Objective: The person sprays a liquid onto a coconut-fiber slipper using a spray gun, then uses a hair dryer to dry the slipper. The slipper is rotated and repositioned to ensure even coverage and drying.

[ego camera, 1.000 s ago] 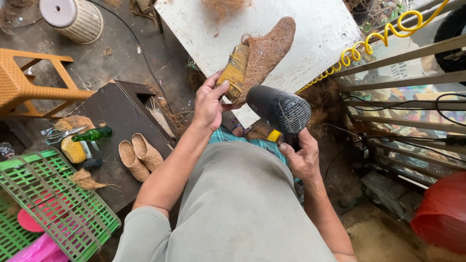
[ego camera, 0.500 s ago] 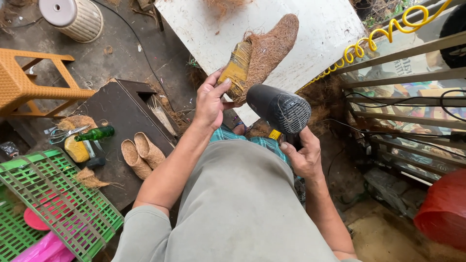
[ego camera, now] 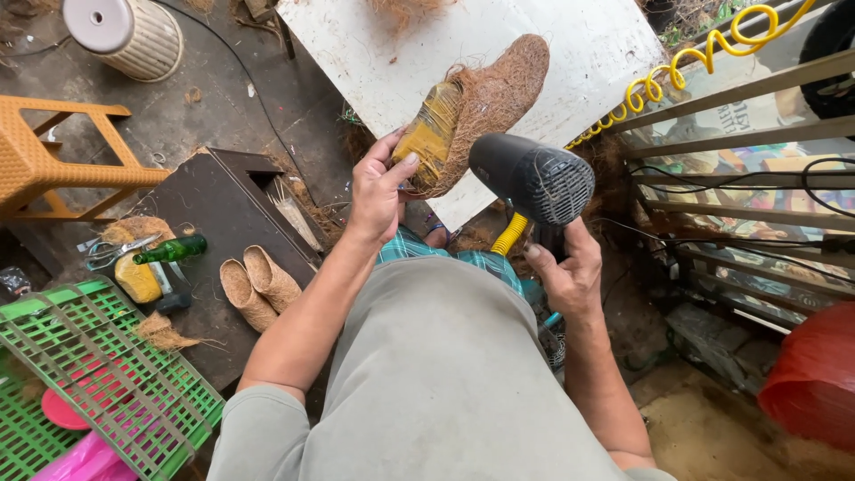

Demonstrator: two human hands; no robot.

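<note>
My left hand is closed around the heel end of a brown coconut-fibre shoe shape bound with clear yellowish film, holding it up over the white board at the top centre of the frame, while my right hand is clamped on the handle of a black hot-air blower aimed at it. The film seems shrunk tight only over the near half, though I can't see the far side. Two finished-looking woven fibre slippers lie on the dark board at lower left.
</note>
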